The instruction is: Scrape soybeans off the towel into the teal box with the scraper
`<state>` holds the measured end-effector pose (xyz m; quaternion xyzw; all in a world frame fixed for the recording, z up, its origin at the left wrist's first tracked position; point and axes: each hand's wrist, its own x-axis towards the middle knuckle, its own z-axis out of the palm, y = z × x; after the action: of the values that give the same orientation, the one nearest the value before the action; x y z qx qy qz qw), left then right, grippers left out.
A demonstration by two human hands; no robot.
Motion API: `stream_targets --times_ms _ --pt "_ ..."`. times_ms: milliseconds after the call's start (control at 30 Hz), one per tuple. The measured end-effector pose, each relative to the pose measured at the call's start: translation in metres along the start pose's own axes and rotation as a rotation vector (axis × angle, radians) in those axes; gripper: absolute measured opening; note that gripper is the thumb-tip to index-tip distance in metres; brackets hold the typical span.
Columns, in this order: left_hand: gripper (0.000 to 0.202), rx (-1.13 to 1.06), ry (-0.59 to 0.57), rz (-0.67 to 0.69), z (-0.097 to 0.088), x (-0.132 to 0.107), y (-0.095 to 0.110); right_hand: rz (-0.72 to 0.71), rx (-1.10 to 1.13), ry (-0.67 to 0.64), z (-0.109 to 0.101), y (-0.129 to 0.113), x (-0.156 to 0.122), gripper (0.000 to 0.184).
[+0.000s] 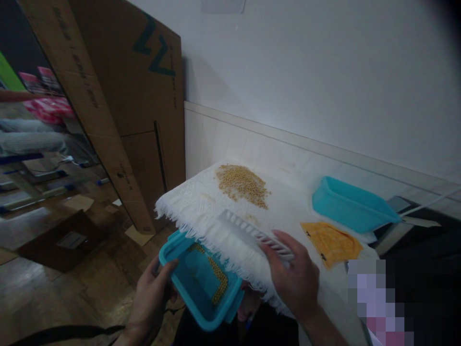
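Note:
My left hand (153,293) grips the rim of a blue plastic tub (201,317), thumb over the edge. The tub is tilted just below the front edge of the table, with some soybeans (220,283) along its inner side. In my right hand (293,276) is a long white plastic tool (252,235) with a row of slots along its top, low over the white fringed cloth (194,190). Its underside is hidden. Beyond it, a pile of soybeans (243,182) is spread on the cloth.
A second blue tub (351,204) stands at the table's right, with an orange cloth (333,242) in front of it. A tall cardboard box (144,96) rises at the left, against the white wall (317,72). Another person's legs (39,139) show at far left.

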<state>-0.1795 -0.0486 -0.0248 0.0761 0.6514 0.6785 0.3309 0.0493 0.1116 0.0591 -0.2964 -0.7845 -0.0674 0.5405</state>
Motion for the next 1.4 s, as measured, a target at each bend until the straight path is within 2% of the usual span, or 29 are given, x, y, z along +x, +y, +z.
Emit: stream_targets --times_ms 167,267,567,833,1167,1400 --pt "0.060 0.009 0.006 -0.011 0.004 -0.004 -0.004 0.230 -0.119 0.052 0.004 0.054 0.007 0.041" --pt "0.059 0.021 -0.005 -0.009 0.004 -0.004 -0.006 0.284 -0.125 0.023 0.006 0.066 0.002 0.046" --pt "0.061 0.036 -0.018 -0.003 0.002 -0.002 -0.011 0.373 -0.090 -0.095 0.001 0.051 -0.001 0.041" --pt "0.057 0.036 -0.038 -0.009 0.004 -0.006 -0.010 0.349 -0.064 -0.067 -0.008 0.044 -0.011 0.034" --pt "0.062 0.013 -0.033 -0.048 0.010 -0.012 0.004 0.458 -0.166 -0.078 -0.031 0.035 -0.023 0.042" --pt "0.067 0.027 -0.027 -0.035 0.010 -0.010 0.003 0.383 -0.210 -0.064 -0.036 0.028 -0.030 0.048"
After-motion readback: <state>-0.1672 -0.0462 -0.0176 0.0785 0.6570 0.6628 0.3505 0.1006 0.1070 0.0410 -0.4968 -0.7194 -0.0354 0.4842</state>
